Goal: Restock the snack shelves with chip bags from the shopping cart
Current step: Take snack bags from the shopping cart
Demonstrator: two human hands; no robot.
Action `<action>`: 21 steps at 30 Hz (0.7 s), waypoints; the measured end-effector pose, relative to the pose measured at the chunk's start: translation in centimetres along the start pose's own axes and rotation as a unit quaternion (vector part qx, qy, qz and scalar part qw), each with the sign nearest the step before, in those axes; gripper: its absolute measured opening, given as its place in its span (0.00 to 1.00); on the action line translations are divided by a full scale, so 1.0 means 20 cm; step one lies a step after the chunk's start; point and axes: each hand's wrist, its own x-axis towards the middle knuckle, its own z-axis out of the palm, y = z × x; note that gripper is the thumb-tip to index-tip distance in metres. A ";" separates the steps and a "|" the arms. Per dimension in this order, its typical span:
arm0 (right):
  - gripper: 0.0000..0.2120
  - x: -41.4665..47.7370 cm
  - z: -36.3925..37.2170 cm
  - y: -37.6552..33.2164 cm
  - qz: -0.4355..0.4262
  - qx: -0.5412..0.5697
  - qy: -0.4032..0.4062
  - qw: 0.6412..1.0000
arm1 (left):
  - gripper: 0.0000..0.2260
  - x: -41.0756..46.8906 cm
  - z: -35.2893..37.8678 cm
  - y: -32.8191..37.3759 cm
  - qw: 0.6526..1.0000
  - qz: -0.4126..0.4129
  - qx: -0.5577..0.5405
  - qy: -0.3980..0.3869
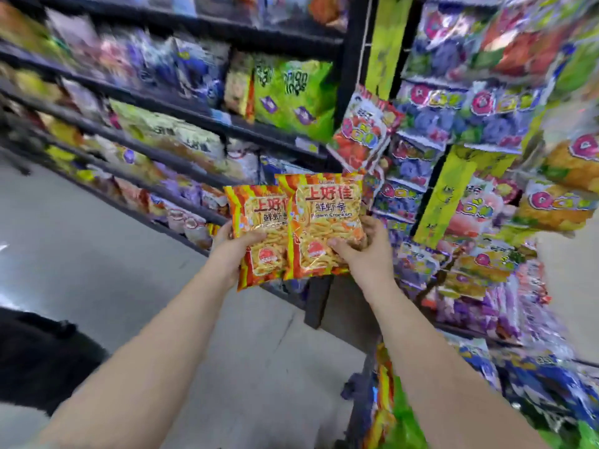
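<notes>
Our left hand (231, 252) grips the left bag (259, 222); our right hand (364, 254) grips the right bag (327, 218), overlapping it at 3 o'clock. Fingers (371, 223) curl round each. Shelves (181, 106) rise at 11 o'clock.

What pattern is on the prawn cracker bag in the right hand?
Red-orange and yellow stripes on the bag, clearest in the head view.
</notes>
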 end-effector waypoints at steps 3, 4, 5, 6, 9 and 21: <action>0.27 0.13 0.32 -0.25 -0.045 -0.006 0.006 0.999 | 0.38 0.19 -0.18 0.35 0.998 0.061 0.022 0.013; 0.27 0.18 0.43 -0.33 -0.061 -0.006 0.004 0.998 | 0.37 0.24 -0.23 0.47 0.996 0.080 0.033 0.015; 0.27 0.23 0.53 -0.42 -0.073 -0.006 0.004 0.997 | 0.37 0.30 -0.28 0.59 0.994 0.099 0.041 0.016; 0.29 0.28 0.62 -0.51 -0.086 -0.009 0.006 0.996 | 0.40 0.36 -0.32 0.72 0.992 0.118 0.043 0.014; 0.33 0.44 0.87 -0.78 -0.131 -0.013 0.019 0.991 | 0.40 0.51 -0.44 1.08 0.985 0.168 0.034 0.008; 0.29 1.01 1.38 -1.82 -0.254 0.032 0.050 0.965 | 0.31 0.96 -0.56 2.38 0.946 0.315 0.014 -0.071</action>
